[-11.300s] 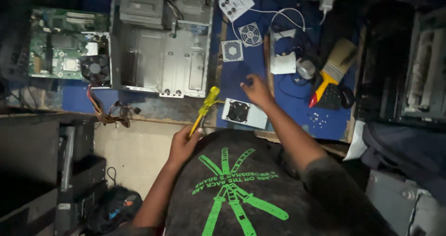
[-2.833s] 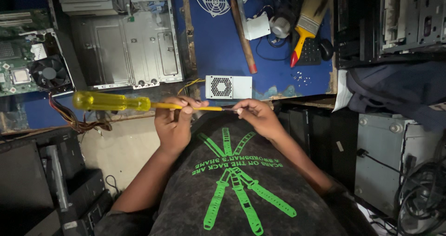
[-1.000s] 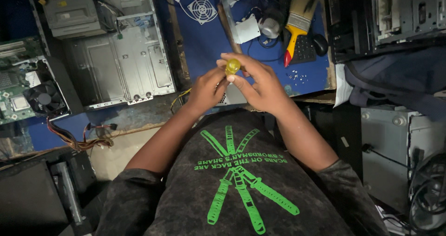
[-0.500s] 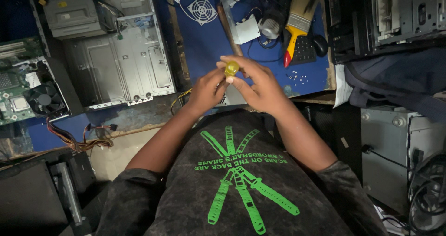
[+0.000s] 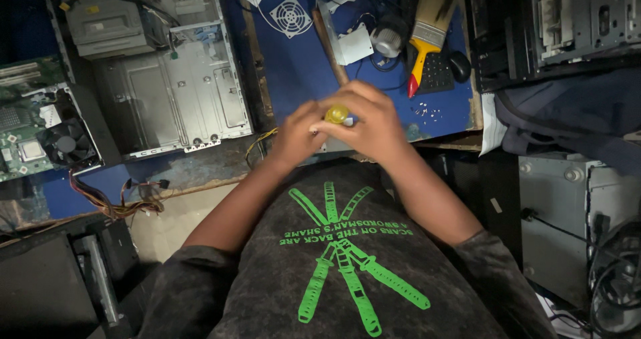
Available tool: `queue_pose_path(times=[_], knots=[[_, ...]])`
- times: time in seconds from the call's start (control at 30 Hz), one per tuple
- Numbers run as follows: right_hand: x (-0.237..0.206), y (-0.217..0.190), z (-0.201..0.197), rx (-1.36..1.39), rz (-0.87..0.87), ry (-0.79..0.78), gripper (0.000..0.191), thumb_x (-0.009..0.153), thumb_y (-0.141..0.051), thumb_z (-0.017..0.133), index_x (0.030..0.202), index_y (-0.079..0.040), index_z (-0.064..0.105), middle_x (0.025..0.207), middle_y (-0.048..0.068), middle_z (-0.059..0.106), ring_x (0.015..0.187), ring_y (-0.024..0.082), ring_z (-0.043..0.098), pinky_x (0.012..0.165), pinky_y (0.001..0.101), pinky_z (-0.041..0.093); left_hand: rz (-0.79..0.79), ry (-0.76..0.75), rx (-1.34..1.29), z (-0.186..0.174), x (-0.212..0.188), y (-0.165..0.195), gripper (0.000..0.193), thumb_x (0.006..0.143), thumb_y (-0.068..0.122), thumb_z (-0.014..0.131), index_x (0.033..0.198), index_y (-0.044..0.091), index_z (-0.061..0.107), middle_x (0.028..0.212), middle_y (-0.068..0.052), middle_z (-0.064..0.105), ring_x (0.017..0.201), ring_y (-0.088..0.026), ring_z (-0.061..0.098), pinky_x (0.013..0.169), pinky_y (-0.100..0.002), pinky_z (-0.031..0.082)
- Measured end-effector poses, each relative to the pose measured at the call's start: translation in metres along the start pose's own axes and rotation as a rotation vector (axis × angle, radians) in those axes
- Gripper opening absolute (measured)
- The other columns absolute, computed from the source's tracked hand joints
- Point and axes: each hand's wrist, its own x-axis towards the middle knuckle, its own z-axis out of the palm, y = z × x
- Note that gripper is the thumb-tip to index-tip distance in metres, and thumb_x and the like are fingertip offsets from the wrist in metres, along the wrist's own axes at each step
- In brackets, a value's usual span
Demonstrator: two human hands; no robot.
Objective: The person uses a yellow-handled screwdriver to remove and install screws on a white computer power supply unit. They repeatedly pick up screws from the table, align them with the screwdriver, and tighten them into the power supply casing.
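Note:
My two hands meet over the near edge of the blue mat [image 5: 294,72]. A yellow screwdriver handle [image 5: 337,114] shows end-on between them, standing upright and pointing down. My left hand [image 5: 297,135] wraps it from the left and my right hand [image 5: 375,122] from the right, fingers curled around the handle. The shaft and whatever lies under it are hidden by my hands.
An open metal computer case [image 5: 173,92] lies to the left, with a green motherboard and its fan [image 5: 40,132] further left. On the mat are a brush [image 5: 427,25], a small fan [image 5: 292,15], a wooden stick [image 5: 330,52] and loose screws [image 5: 424,112]. Dark cloth [image 5: 567,119] lies right.
The screwdriver, earlier held level across my chest, has been turned upright over the table edge. Over the last second both hands have stayed closed around its handle, shifting only slightly.

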Motion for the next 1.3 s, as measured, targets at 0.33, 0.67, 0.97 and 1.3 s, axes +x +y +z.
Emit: queue_pose_path(times=[0.33, 0.67, 0.97, 1.3], knots=[[-0.005, -0.017, -0.019, 0.113, -0.028, -0.058, 0.041, 0.100, -0.004, 0.071, 0.139, -0.002, 0.061, 0.135, 0.015, 0.068, 0.118, 0.028, 0.072, 0.098, 0.0336, 0.057, -0.096, -0.077, -0.097, 0.001, 0.002, -0.010, 0.030, 0.090, 0.001, 0.065, 0.120, 0.004, 0.067, 0.100, -0.020, 0.071, 0.087, -0.040, 0.071, 0.072, -0.045, 0.056], [-0.006, -0.012, -0.002, -0.065, 0.042, 0.143, 0.041, 0.091, -0.009, 0.087, 0.123, 0.001, 0.063, 0.103, 0.014, 0.065, 0.078, 0.020, 0.064, 0.070, 0.0303, 0.054, -0.135, -0.193, -0.044, -0.001, 0.012, -0.001, 0.019, 0.097, 0.006, 0.065, 0.115, 0.003, 0.066, 0.107, -0.020, 0.070, 0.095, -0.042, 0.069, 0.078, -0.049, 0.054], [-0.012, -0.008, 0.020, -0.051, -0.030, 0.239, 0.048, 0.086, -0.013, 0.092, 0.114, 0.000, 0.055, 0.108, 0.014, 0.064, 0.079, 0.018, 0.059, 0.069, 0.0292, 0.050, -0.118, 0.038, 0.001, 0.006, -0.003, 0.001, 0.016, 0.085, 0.005, 0.071, 0.100, 0.003, 0.071, 0.096, -0.019, 0.072, 0.086, -0.038, 0.072, 0.073, -0.043, 0.058], [0.001, -0.010, -0.006, -0.004, 0.020, 0.000, 0.046, 0.096, -0.006, 0.081, 0.138, -0.009, 0.063, 0.111, 0.007, 0.073, 0.074, 0.012, 0.061, 0.067, 0.0278, 0.053, -0.114, -0.051, -0.010, -0.003, 0.006, -0.009, 0.014, 0.089, 0.007, 0.071, 0.102, 0.004, 0.071, 0.089, -0.020, 0.071, 0.080, -0.040, 0.070, 0.067, -0.047, 0.054]])
